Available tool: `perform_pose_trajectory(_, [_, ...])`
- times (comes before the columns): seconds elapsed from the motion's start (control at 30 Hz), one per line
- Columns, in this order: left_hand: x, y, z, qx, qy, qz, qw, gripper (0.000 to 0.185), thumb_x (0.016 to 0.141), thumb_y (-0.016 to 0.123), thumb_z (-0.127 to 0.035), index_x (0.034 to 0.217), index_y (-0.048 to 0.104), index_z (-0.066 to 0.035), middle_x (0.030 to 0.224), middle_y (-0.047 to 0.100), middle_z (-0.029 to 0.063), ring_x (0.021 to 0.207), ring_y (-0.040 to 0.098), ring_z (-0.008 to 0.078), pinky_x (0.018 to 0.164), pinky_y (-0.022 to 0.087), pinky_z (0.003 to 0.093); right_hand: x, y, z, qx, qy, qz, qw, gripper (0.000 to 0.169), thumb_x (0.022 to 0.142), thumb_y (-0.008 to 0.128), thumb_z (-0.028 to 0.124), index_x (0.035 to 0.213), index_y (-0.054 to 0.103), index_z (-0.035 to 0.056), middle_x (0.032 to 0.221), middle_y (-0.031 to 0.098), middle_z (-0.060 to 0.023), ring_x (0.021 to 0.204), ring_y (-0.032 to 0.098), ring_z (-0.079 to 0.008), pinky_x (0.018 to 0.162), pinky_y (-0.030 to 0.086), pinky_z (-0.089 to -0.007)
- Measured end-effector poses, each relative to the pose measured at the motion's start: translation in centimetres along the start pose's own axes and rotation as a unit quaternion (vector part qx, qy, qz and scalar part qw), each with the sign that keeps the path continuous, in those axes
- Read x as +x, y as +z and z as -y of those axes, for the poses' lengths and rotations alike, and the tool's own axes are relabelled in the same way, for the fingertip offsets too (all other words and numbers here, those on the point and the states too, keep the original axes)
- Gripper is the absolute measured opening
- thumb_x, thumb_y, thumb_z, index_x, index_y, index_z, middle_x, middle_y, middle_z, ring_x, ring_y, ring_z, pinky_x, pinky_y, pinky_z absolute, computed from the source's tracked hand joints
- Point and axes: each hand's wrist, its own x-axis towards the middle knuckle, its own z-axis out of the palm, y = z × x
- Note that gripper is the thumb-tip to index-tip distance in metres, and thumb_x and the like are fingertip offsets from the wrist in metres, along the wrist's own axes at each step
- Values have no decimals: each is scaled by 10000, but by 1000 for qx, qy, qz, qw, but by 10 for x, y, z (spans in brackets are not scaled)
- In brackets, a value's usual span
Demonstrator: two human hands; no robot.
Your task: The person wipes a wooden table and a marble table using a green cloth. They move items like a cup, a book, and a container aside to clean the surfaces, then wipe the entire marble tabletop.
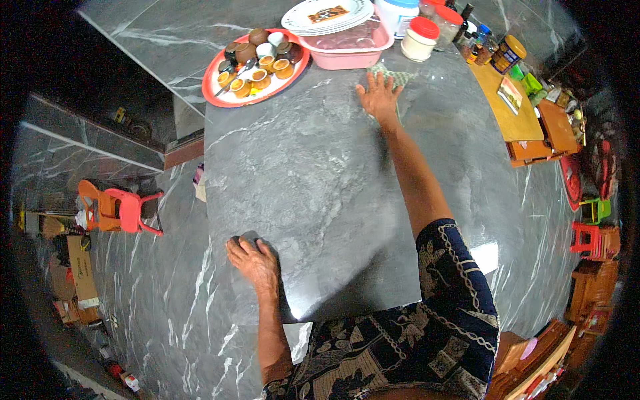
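Note:
My right hand [380, 97] lies flat, fingers spread, on a green-and-white checked cloth [396, 78] toward the far side of the grey marbled tabletop [300, 170]. Part of the cloth is hidden under the palm. My left hand [254, 261] rests at the table's near left edge with slightly bent fingers and nothing in it. Beyond my right hand stands a pink plastic basin [345, 59] with a stack of white plates [300, 22] across its top. An orange-rimmed tray [210, 82] to the left of the basin carries small cups, little pots and a spoon.
A red-lidded jar [420, 42] and a blue-lidded tub [399, 20] stand right of the basin. Bottles and a brown container [507, 54] sit near a wooden surface [492, 107] on the right. Plastic chairs [131, 210] and cardboard boxes [82, 270] occupy the left floor.

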Motion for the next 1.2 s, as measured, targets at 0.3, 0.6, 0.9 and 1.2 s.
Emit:
perform_pose_trajectory(0.3, [-3, 2, 8, -48, 7, -10, 999, 476, 894, 579, -229, 1199, 458, 116, 1309, 386, 365, 1262, 345, 501, 1045, 285, 598, -91, -18, 70, -11, -58, 84, 995, 694, 944, 327, 595, 1498, 283, 179, 1563, 229, -123, 1427, 170, -414, 1110, 93, -654])
perform_pose_trajectory(0.6, [-9, 2, 25, -183, 51, -40, 981, 517, 851, 608, -295, 1188, 506, 84, 1310, 399, 298, 1288, 299, 476, 1078, 201, 575, -286, -68, 159, 22, -187, 85, 978, 641, 945, 415, 520, 1473, 332, 166, 1528, 294, -129, 1405, 223, -411, 1113, 145, -632])
perform_pose_trajectory(0.9, [4, -9, 69, -288, 84, -47, 953, 430, 812, 643, -192, 1131, 513, 64, 1227, 465, 267, 1202, 406, 438, 1022, 301, 534, -448, -125, 200, 64, -224, 130, 964, 654, 948, 427, 510, 1484, 307, 157, 1543, 255, -144, 1421, 174, -414, 1120, 106, -629])
perform_pose_trajectory(1.2, [27, 13, 90, -191, 55, -54, 979, 513, 833, 607, -301, 1187, 498, 53, 1336, 386, 288, 1288, 326, 450, 1060, 227, 595, -426, -126, 194, 67, -258, 173, 948, 603, 974, 366, 523, 1482, 318, 201, 1550, 246, -117, 1435, 160, -392, 1133, 75, -608])
